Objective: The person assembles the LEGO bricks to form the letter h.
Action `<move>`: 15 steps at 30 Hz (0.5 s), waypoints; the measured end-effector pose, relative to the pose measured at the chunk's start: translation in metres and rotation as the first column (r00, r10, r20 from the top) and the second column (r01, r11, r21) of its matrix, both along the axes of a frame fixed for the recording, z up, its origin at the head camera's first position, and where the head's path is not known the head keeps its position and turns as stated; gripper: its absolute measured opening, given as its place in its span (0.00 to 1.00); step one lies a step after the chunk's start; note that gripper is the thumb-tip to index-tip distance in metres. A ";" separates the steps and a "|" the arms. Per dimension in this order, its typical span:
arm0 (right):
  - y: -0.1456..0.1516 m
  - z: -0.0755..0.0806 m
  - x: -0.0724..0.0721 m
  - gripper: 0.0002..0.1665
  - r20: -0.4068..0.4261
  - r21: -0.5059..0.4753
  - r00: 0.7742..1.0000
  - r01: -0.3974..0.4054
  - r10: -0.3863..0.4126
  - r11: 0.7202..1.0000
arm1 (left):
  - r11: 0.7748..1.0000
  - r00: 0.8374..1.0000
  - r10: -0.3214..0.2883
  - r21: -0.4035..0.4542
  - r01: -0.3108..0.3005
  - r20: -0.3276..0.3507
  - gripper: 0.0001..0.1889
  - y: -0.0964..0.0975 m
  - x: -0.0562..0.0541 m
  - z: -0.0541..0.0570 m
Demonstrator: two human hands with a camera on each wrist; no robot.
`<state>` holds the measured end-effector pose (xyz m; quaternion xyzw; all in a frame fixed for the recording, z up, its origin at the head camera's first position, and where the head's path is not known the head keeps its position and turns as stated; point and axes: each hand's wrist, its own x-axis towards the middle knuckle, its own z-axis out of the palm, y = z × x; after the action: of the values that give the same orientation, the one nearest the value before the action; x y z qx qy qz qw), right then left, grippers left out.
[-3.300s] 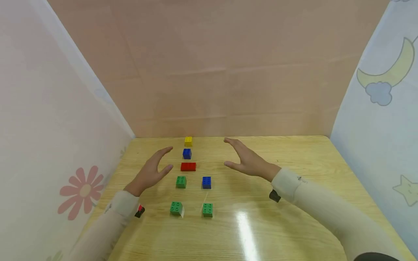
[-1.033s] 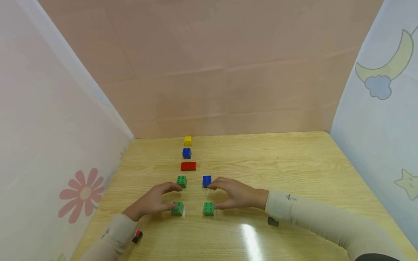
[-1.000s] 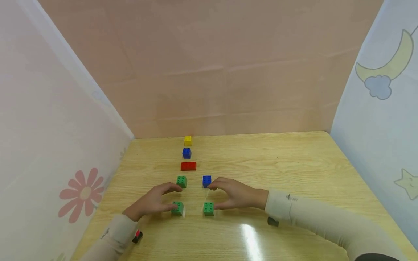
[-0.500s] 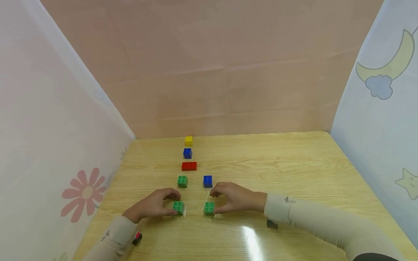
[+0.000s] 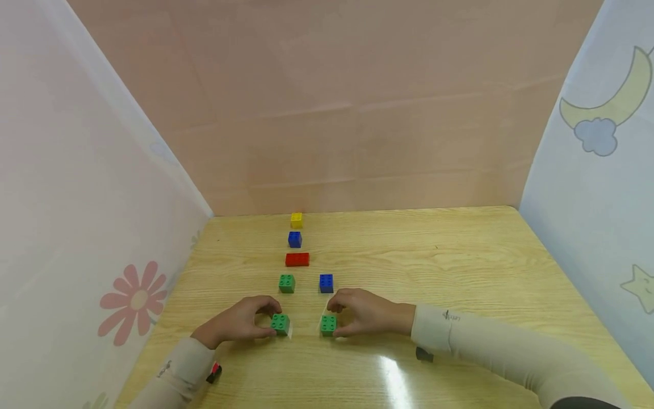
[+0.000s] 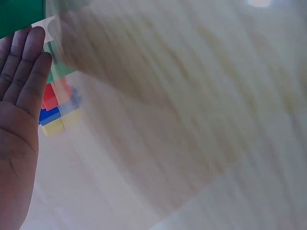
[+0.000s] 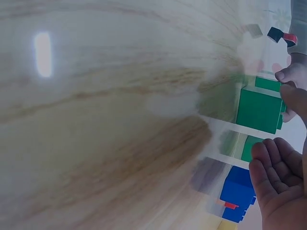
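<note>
In the head view my left hand (image 5: 242, 322) is around the left side of a green toy building brick (image 5: 280, 324); its thumb is at the near side and its curled fingertips at the far edge. In the left wrist view fingertips (image 6: 34, 36) meet that green brick's (image 6: 19, 14) lower edge. My right hand (image 5: 368, 313) is beside another green brick (image 5: 328, 325). In the right wrist view its thumb reaches this green brick (image 7: 259, 108), while the other fingers (image 7: 266, 155) are curved with a small gap from it. Both bricks rest on the table.
Further back on the wooden table (image 5: 434, 250) lie a third green brick (image 5: 286, 283), a blue brick (image 5: 326, 283), a red brick (image 5: 297, 259), another blue brick (image 5: 294, 239) and a yellow brick (image 5: 296, 220). Patterned side walls (image 5: 577, 170) and a brown back wall (image 5: 327, 142) enclose the table.
Both hands have come down and inward from above the table to the two nearest green bricks. In the last second their fingers have drawn closer to these. The bricks stay in place.
</note>
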<state>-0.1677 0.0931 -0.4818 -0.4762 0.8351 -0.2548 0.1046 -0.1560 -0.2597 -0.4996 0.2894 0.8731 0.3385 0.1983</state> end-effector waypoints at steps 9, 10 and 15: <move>0.000 -0.005 0.001 0.25 0.025 0.002 1.000 0.009 -0.009 1.000 | 1.000 1.000 0.002 0.005 -0.002 -0.004 0.22 0.003 0.001 0.003; 0.000 -0.006 0.000 0.25 0.026 -0.001 1.000 0.006 -0.006 1.000 | 1.000 1.000 0.003 0.007 -0.003 -0.006 0.22 0.003 0.001 0.003; -0.001 -0.011 -0.001 0.26 0.010 -0.008 1.000 -0.011 0.011 1.000 | 1.000 1.000 0.003 0.022 -0.003 -0.007 0.21 0.005 0.003 0.006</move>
<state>-0.1686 0.0924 -0.4925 -0.4800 0.8308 -0.2601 0.1084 -0.1535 -0.2543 -0.4934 0.2914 0.8703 0.3476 0.1917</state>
